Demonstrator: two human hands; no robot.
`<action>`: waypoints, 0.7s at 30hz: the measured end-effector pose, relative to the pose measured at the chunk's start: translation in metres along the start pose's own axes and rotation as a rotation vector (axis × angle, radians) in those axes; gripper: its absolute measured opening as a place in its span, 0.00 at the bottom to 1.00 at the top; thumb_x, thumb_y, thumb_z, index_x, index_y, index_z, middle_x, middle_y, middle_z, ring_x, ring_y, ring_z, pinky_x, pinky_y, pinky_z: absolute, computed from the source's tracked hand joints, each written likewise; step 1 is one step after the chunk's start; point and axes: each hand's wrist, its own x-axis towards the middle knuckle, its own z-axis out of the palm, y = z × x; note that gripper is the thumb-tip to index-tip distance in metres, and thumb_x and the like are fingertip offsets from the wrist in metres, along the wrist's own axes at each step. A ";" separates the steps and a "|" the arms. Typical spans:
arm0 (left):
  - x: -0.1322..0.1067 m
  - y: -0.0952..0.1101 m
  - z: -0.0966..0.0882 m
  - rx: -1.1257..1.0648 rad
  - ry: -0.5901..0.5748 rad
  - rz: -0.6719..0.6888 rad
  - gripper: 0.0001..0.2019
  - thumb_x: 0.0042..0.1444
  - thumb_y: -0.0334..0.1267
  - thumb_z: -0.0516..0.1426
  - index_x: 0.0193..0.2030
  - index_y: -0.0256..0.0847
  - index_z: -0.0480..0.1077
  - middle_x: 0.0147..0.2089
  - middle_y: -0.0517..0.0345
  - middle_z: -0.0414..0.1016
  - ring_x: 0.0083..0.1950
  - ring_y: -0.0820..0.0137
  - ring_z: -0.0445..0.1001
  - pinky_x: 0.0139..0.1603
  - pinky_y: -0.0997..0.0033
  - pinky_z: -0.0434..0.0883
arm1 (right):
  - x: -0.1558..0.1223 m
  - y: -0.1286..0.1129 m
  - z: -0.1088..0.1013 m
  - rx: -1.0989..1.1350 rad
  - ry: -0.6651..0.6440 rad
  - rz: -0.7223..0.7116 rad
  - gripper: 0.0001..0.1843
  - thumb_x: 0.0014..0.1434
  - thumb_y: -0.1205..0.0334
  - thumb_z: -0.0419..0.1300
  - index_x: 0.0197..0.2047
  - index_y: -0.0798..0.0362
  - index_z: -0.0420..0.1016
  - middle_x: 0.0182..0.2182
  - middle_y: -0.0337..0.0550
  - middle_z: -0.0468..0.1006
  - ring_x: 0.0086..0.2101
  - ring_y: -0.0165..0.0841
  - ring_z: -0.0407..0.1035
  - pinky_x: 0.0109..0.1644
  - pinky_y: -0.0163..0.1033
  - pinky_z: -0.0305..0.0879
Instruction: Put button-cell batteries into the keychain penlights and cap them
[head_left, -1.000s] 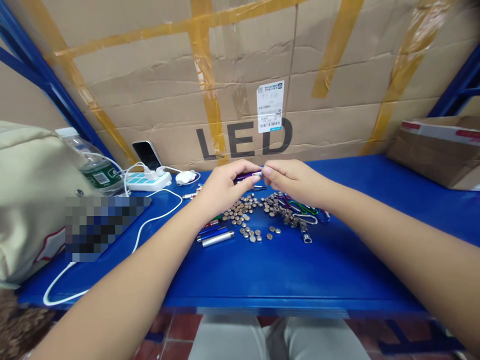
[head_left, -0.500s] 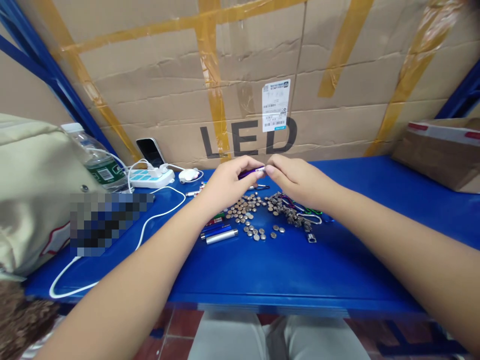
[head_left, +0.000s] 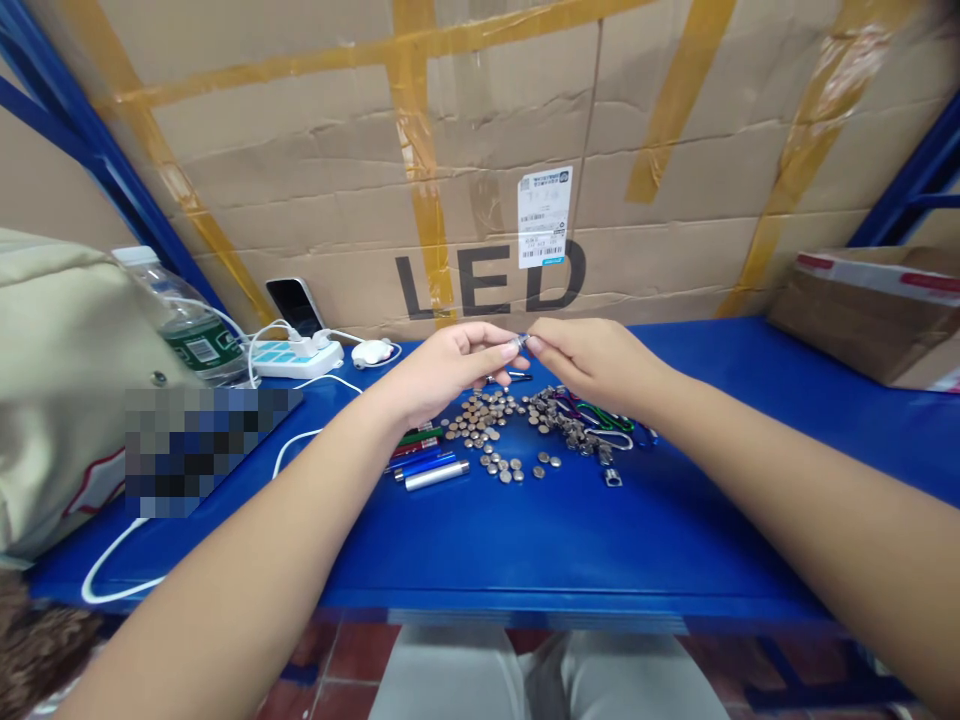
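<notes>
My left hand (head_left: 466, 365) and my right hand (head_left: 592, 352) meet above the blue table, thumbs and fingers pinched together. Between their fingertips is a small silvery piece (head_left: 523, 341), too small and partly covered to name. Below the hands lie several round silver button cells (head_left: 484, 412) in a loose spread. Left of them, partly behind my left forearm, lie slim metal tubes: a silver tube (head_left: 437, 475), a blue tube (head_left: 424, 465) and a green tube (head_left: 421, 436) among them. To the right are small metal clasps (head_left: 574, 430) and coloured carabiner clips (head_left: 598, 415).
A large taped cardboard box (head_left: 300, 180) stands behind the blue table (head_left: 540, 550). At the left are a beige bag (head_left: 82, 340), a water bottle (head_left: 196, 335), a power strip (head_left: 296, 357) with white cables and a phone (head_left: 295, 305). An open carton (head_left: 862, 315) sits at the right.
The purple tube seen at my left fingers earlier no longer shows; a small silvery piece is visible between the fingertips now. The view has shifted slightly, and both hands sit a little lower in it.
</notes>
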 end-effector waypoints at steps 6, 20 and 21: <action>-0.001 0.005 0.002 0.156 0.033 0.084 0.08 0.61 0.35 0.57 0.44 0.36 0.75 0.42 0.52 0.81 0.36 0.75 0.77 0.41 0.71 0.75 | 0.002 -0.010 0.001 0.408 -0.008 0.181 0.17 0.64 0.58 0.47 0.24 0.50 0.62 0.19 0.34 0.62 0.23 0.28 0.56 0.30 0.36 0.52; -0.006 0.008 0.008 0.724 0.212 0.406 0.08 0.60 0.33 0.58 0.46 0.40 0.75 0.44 0.55 0.82 0.45 0.70 0.78 0.48 0.70 0.73 | 0.002 -0.006 -0.007 0.820 -0.246 0.337 0.19 0.65 0.60 0.46 0.23 0.50 0.64 0.11 0.31 0.61 0.15 0.25 0.52 0.22 0.36 0.50; -0.006 0.009 0.008 0.755 0.214 0.440 0.09 0.60 0.32 0.58 0.46 0.39 0.75 0.45 0.55 0.82 0.46 0.69 0.78 0.49 0.70 0.73 | 0.002 -0.006 -0.006 0.862 -0.255 0.330 0.19 0.66 0.60 0.45 0.23 0.50 0.63 0.10 0.31 0.60 0.14 0.26 0.51 0.22 0.36 0.51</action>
